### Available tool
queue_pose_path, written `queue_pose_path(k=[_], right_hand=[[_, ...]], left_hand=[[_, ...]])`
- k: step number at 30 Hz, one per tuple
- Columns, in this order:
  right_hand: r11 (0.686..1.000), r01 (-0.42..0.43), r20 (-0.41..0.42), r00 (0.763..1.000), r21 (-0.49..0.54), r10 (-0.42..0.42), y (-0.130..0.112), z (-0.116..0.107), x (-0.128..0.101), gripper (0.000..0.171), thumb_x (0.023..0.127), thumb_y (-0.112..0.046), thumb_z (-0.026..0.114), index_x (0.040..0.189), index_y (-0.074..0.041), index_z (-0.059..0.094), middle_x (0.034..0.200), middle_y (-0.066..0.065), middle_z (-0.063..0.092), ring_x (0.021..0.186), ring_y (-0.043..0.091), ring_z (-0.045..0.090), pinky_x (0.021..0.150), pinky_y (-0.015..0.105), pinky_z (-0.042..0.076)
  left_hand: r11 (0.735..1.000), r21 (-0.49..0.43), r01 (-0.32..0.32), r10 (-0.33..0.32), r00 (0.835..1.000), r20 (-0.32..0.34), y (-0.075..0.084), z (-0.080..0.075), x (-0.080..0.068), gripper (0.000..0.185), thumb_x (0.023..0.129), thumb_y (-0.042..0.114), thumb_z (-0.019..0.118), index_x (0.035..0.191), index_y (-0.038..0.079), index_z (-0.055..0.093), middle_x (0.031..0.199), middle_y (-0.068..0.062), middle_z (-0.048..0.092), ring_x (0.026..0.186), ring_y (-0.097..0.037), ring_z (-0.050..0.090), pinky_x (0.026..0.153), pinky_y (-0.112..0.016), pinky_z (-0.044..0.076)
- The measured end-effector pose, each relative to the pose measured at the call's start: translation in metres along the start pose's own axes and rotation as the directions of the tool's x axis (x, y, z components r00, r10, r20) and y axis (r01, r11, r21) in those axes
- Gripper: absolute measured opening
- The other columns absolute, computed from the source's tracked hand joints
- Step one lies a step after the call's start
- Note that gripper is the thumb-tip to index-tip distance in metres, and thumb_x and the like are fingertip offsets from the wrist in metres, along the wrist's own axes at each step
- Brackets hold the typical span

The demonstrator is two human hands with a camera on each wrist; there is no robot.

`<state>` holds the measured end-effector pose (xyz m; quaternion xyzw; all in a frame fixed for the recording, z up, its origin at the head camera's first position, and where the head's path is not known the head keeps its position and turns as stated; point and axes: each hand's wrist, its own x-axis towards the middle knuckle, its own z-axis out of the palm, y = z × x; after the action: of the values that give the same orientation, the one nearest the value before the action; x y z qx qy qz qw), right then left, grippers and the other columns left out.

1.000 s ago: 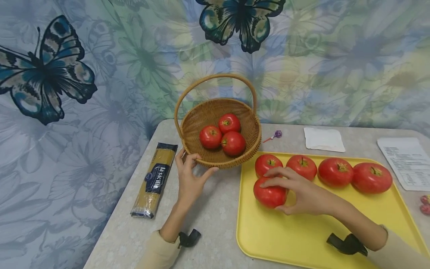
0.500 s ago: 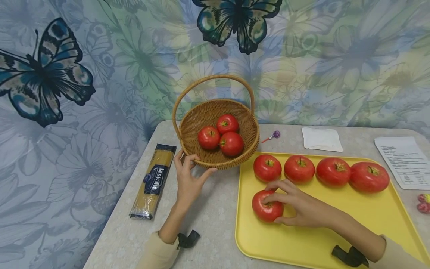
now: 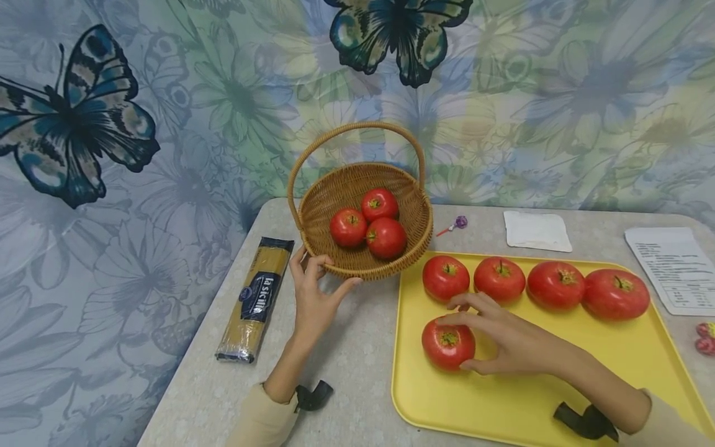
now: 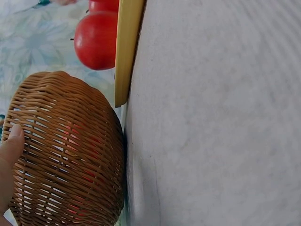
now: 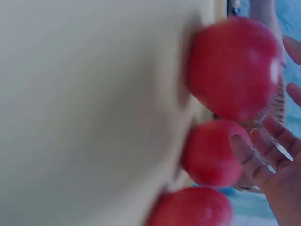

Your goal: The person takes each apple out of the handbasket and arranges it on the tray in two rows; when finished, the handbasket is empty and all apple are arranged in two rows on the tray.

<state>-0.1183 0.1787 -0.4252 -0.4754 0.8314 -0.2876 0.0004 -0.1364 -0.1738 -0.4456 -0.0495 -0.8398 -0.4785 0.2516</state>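
Note:
A wicker basket (image 3: 363,271) with a hoop handle holds three red tomatoes (image 3: 368,226) at the table's back. My left hand (image 3: 326,279) grips its near rim, and the thumb (image 4: 9,141) presses the woven wall of the basket (image 4: 70,155). A yellow tray (image 3: 503,397) carries four tomatoes (image 3: 530,282) in a row and a fifth tomato (image 3: 441,347) alone in front. My right hand (image 3: 460,341) rests against that front tomato with the index finger across its top. In the right wrist view its fingers (image 5: 258,155) are spread and straight beside the tomato (image 5: 233,66).
A spaghetti packet (image 3: 257,298) lies left of the basket near the table's left edge. Behind the tray are a small lollipop (image 3: 458,223) and a white napkin (image 3: 536,231). A printed sheet (image 3: 676,267) and red sweets (image 3: 706,338) lie at far right.
My right hand has drawn one tomato from beside the row toward the tray's front and set it down stem up, then loosened its fingers. The left hand and basket stayed put.

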Motion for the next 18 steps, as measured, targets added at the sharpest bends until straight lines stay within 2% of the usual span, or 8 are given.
queue_pose_path(k=[4,10,15,18], right_hand=[[0.999,-0.035,-0.023,0.999,-0.016,0.035,0.000,-0.023,0.017,0.064,0.080,-0.041,0.081,0.136,-0.033,0.052,0.141,0.000,0.044,0.127,0.016,0.043,0.093,0.042,0.054],[0.998,0.058,-0.083,0.995,0.004,-0.058,0.009,-0.052,0.072,0.064,0.079,-0.031,0.083,0.136,-0.026,0.054,0.145,0.006,0.042,0.131,0.022,0.042,0.097,0.047,0.050],[0.993,0.113,-0.083,0.990,0.028,-0.110,0.022,-0.062,0.126,0.059,0.082,-0.026,0.081,0.135,-0.021,0.055,0.138,0.009,0.047,0.121,0.023,0.049,0.093,0.043,0.051],[0.993,0.111,-0.062,0.992,0.035,-0.109,0.032,-0.061,0.151,0.058,0.082,-0.026,0.081,0.134,-0.017,0.056,0.133,0.011,0.049,0.118,0.024,0.051,0.093,0.043,0.051]], left_hand=[[1.000,0.001,0.011,-0.011,1.000,0.000,0.001,0.000,0.001,0.053,0.071,0.026,0.088,0.104,0.005,0.052,0.150,-0.021,0.020,0.139,-0.036,0.033,0.096,-0.049,0.052],[1.000,-0.001,0.027,-0.027,1.000,-0.007,0.012,-0.001,0.002,0.053,0.070,0.013,0.088,0.103,-0.002,0.051,0.149,-0.028,0.019,0.138,-0.044,0.031,0.096,-0.057,0.050],[1.000,-0.011,0.020,-0.020,1.000,-0.005,0.033,-0.004,0.000,0.050,0.072,0.008,0.087,0.102,-0.005,0.049,0.146,-0.031,0.021,0.137,-0.047,0.033,0.095,-0.059,0.049],[1.000,-0.013,0.011,-0.011,1.000,-0.003,0.038,-0.004,0.000,0.049,0.072,0.008,0.086,0.102,-0.004,0.049,0.146,-0.029,0.021,0.136,-0.048,0.033,0.095,-0.059,0.049]])
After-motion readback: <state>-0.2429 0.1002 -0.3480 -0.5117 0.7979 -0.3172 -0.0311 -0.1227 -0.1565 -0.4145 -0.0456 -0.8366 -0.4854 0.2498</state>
